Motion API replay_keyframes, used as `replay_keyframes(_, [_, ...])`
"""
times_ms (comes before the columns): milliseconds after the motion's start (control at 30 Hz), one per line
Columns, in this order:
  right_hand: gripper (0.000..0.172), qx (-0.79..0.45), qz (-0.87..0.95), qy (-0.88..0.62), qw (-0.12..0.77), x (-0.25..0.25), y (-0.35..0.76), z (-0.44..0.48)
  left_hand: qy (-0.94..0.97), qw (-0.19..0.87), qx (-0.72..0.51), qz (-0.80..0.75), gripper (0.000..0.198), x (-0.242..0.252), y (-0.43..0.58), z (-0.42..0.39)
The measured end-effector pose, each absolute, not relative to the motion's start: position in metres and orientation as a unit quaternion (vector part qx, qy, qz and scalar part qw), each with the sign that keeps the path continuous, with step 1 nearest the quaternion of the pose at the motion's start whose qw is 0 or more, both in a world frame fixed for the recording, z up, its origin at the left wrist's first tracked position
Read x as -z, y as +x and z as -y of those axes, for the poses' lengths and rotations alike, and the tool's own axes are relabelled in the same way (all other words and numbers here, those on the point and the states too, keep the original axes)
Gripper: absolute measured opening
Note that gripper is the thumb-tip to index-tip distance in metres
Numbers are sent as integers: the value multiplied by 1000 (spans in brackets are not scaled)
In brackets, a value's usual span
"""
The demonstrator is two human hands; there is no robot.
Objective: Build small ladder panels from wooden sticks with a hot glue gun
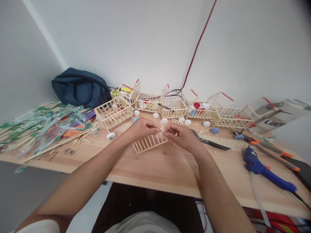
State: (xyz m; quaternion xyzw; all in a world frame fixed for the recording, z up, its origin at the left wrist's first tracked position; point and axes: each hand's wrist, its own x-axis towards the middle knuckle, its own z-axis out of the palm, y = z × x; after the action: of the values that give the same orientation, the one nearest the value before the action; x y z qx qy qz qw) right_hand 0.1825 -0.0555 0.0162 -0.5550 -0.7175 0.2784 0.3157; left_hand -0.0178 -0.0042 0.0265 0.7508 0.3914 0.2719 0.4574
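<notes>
A ladder-like panel of thin wooden sticks (147, 144) lies slanted at the middle of the table, its far side partly hidden by my left hand (145, 127). That hand is closed, thumb and forefinger pinched at the panel's right end. From the other side my right hand (178, 135) is closed too, its fingertips at the same end stick. The fingertips of both hands almost meet there. Just behind them stands a stick-built cart (173, 108) with white wheels. Another cart (114, 113) stands to the left, with a bottle-cap wheel (111, 136) at its front.
More small carts (233, 117) with red handles line the wall. Wrapped chopsticks (34, 129) and a blue bag (81, 86) are at left. On the right are a blue glue gun (266, 171), orange-handled pliers (274, 152) and a dark-bladed tool (213, 144). Stick offcuts are scattered around.
</notes>
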Motion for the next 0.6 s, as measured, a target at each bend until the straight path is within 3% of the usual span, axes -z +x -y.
replay_keyframes(600, [11, -273, 726, -544, 320, -13, 180, 54, 717, 522, -280, -368, 16, -21, -18, 1])
